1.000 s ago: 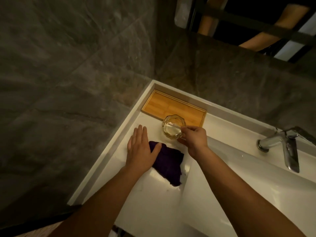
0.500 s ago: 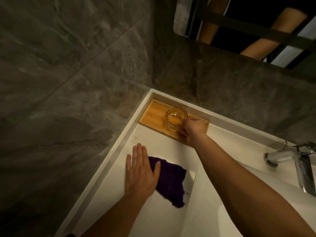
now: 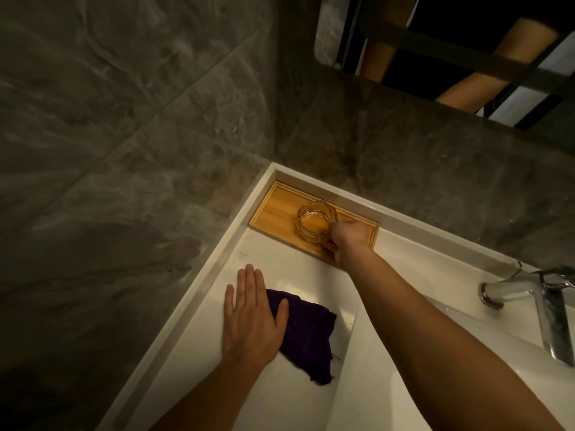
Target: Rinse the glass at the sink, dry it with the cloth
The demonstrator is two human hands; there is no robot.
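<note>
Now the right hand (image 3: 348, 241) fingers clamp the glass (image 3: 315, 225) on the tray (image 3: 277, 209); left hand (image 3: 252, 318) fingers together, flat on cloth (image 3: 308, 334).

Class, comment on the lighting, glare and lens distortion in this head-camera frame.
Head view: dim, warm light; tiled walls murky; faint glare on the counter beside the cloth and on the tap; wide-angle lens bends straight edges; the glass reads amber over the tray.

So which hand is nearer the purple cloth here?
Left. The left hand lies flat on the counter, its thumb side overlapping the purple cloth. The right hand is farther back, gripping the glass over the wooden tray.
</note>
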